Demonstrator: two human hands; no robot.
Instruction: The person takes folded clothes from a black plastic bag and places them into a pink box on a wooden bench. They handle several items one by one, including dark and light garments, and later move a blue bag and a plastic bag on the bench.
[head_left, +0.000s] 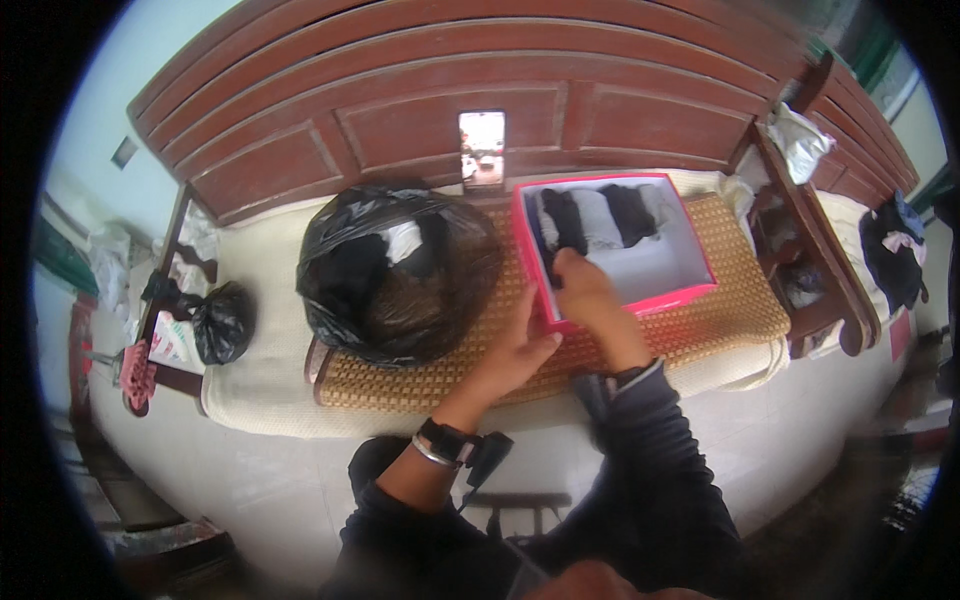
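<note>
A pink-edged cardboard box (645, 277) with a pale interior stands on a woven mat (742, 277) on a wooden bench. Rolled dark and grey cloth items, perhaps socks, lie side by side (600, 217) along its far part. My right hand (585, 289) reaches over the near side into its left part, fingers curled at a dark cloth item; the fingertips are partly hidden. My left hand (521, 349) rests against the outside of the box's near left corner, thumb apart from the fingers. Left of the box, an open black plastic bag (405, 300) holds dark and white cloth.
A phone (482, 150) with a lit screen leans on the bench's wooden backrest (450, 97). A small knotted black bag (223, 322) sits by the left armrest. Beyond the right armrest (817, 247) lie dark clothes (892, 255); a white plastic bag (799, 142) hangs over it.
</note>
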